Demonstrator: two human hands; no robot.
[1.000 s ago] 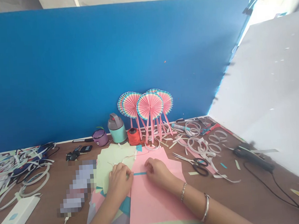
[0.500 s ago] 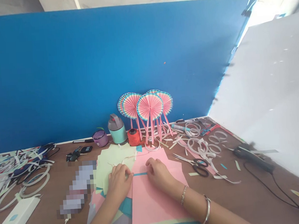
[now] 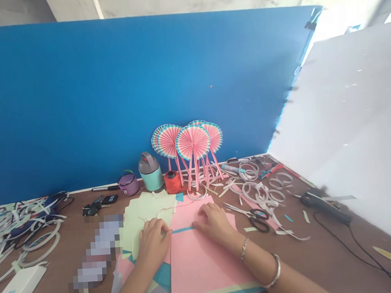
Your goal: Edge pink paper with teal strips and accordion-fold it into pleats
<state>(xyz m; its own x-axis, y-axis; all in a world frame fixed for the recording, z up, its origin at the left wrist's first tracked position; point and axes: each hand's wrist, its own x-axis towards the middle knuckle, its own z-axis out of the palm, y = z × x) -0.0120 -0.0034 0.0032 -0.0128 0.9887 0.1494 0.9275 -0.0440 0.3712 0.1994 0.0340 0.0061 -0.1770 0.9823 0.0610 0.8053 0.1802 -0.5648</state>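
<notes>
Pleated paper fans stand assembled at upper centre, while a pink paper sheet lies flat at lower centre, a thin teal paper strip across it and a pale green paper sheet beside it. The right hand rests open on the pink sheet; the left hand meets the strip's end, its grip impossible to tell.

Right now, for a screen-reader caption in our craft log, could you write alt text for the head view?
The left hand and right hand rest on a pink paper sheet, the left beside pale green paper, the right by a thin blue strip. Behind them, pink paper fans stand against a blue board; scissors and white paper rings lie on the brown table.
</notes>
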